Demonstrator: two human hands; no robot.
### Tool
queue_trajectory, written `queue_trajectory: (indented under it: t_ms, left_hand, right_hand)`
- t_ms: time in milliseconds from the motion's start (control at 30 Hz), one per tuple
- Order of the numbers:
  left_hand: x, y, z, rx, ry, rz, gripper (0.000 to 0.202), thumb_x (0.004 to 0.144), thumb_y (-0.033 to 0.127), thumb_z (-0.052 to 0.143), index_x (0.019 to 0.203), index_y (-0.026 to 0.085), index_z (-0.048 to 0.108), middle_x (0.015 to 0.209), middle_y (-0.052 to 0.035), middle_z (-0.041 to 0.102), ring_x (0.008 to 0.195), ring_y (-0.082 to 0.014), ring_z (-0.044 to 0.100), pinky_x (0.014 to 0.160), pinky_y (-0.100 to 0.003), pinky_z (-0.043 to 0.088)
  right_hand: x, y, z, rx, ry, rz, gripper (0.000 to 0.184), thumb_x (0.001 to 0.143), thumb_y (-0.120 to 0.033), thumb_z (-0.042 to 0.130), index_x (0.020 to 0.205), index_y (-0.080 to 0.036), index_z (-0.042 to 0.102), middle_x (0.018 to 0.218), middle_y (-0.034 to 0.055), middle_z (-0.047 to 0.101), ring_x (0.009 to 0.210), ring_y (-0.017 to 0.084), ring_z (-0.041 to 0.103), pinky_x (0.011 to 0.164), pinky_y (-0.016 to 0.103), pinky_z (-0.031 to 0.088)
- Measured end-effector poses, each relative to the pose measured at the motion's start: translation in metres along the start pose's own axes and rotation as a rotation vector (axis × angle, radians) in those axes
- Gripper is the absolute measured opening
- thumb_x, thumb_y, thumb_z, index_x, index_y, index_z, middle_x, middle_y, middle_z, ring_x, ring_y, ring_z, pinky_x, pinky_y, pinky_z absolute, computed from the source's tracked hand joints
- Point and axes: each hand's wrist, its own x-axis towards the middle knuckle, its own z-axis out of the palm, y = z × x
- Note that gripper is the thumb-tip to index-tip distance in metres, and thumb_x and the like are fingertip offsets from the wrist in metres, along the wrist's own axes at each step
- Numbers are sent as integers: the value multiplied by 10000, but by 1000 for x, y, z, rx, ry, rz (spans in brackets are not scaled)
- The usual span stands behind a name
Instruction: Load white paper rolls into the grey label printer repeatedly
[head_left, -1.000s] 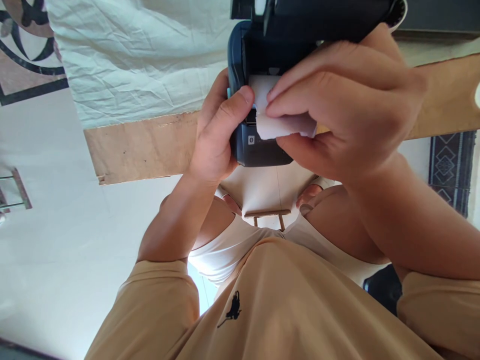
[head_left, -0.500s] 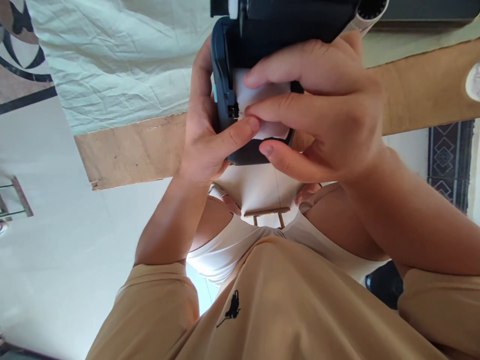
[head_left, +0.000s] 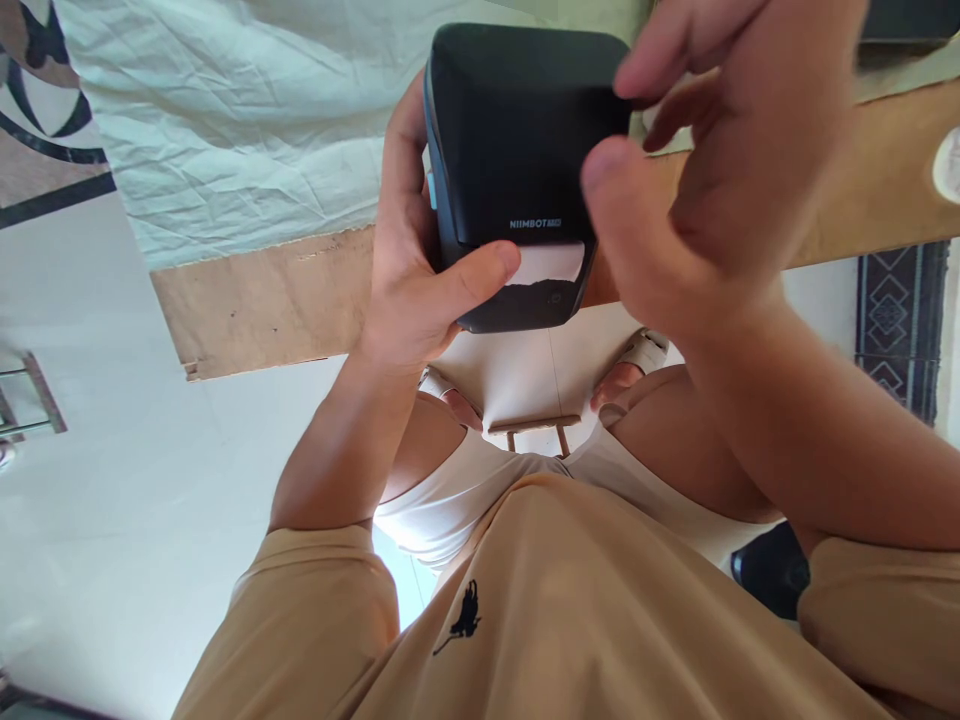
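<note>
A dark blue label printer [head_left: 517, 150] with its lid down is held up in front of me. My left hand [head_left: 420, 270] grips its left side, with the thumb pressed on the front next to a white paper strip [head_left: 551, 265] that sticks out of the slot. My right hand [head_left: 697, 170] hovers just right of the printer, fingers loosely curled and apart, holding nothing.
A wooden board [head_left: 262, 300] covered by a crumpled pale cloth [head_left: 247, 120] lies behind the printer. Below are my tan shirt [head_left: 525, 610], white shorts and a small wooden stool [head_left: 534, 425] on the white floor. A patterned rug [head_left: 896, 330] lies at right.
The printer's lid has come down over the paper roll. My right hand has let go of the paper and lifted away to the right. The left hand kept its grip.
</note>
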Motion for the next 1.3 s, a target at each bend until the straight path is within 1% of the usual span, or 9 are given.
queue_trajectory:
  t_ms: [100, 200, 267, 433, 600, 733, 900, 1100, 1300]
  left_hand:
    - [-3, 1, 10, 14, 18, 43, 587, 583, 289, 707, 1073, 279, 384, 1010, -18, 500, 934, -166, 514, 825, -321, 465]
    - [-8, 3, 24, 16, 137, 35, 383, 677, 247, 633, 1002, 254, 430, 881, -17, 517, 819, -129, 538, 709, -269, 465]
    - [-9, 5, 29, 18, 200, 17, 287, 712, 239, 591, 966, 248, 456, 834, -18, 529, 784, -125, 547, 674, -261, 457]
    - [-7, 6, 21, 10, 92, -23, 376, 665, 277, 640, 989, 230, 456, 881, -19, 543, 839, -155, 562, 707, -274, 487]
    - [-4, 7, 10, 50, 54, -52, 421, 660, 336, 638, 1020, 244, 440, 910, -1, 554, 1019, -254, 557, 743, -289, 494]
    - [-3, 5, 6, 3, -3, -90, 511, 564, 267, 722, 997, 223, 453, 906, -15, 552, 1106, -307, 496, 719, -274, 498]
    - [-5, 5, 10, 23, 0, -42, 418, 677, 293, 627, 1028, 209, 418, 912, -41, 547, 1079, -276, 507, 727, -275, 483]
    - [-7, 8, 22, -3, 101, -24, 306, 710, 199, 560, 992, 188, 442, 848, -46, 538, 1068, -236, 510, 676, -233, 462]
    - [-5, 6, 21, -54, 73, -13, 316, 703, 187, 564, 991, 239, 448, 868, -34, 566, 1072, -227, 519, 692, -262, 471]
  right_hand:
    - [2, 10, 10, -262, 61, -142, 469, 738, -494, 323, 1041, -157, 442, 1080, 24, 404, 1051, 62, 376, 1002, 214, 362]
    - [5, 20, 19, -79, 65, -165, 535, 745, -510, 330, 1141, -151, 354, 1142, 20, 368, 1083, 21, 372, 1003, 158, 367]
    - [7, 25, 22, 61, 2, -195, 568, 748, -494, 361, 1180, -131, 299, 1183, 27, 337, 1094, -6, 371, 1008, 121, 359]
    - [10, 27, 22, 156, -114, -176, 603, 739, -469, 411, 1185, -84, 283, 1154, 39, 352, 999, -29, 395, 945, 90, 379]
    - [9, 25, 20, 168, -130, -162, 559, 757, -453, 386, 1195, -127, 271, 1155, 20, 348, 998, -33, 407, 936, 89, 392]
    - [8, 25, 20, 153, -124, -157, 541, 749, -438, 409, 1194, -154, 289, 1185, 15, 338, 1044, -25, 397, 973, 88, 378]
    - [7, 22, 18, 99, -135, -157, 533, 747, -443, 412, 1193, -178, 289, 1196, 10, 339, 1059, -22, 399, 981, 88, 382]
    - [8, 21, 15, 53, -148, -162, 608, 762, -466, 364, 1220, -78, 265, 1212, 40, 327, 1092, -11, 384, 1011, 81, 366]
    - [6, 28, 20, 58, -111, -175, 664, 757, -475, 377, 1228, -26, 245, 1224, 54, 314, 1102, -15, 366, 1010, 72, 365]
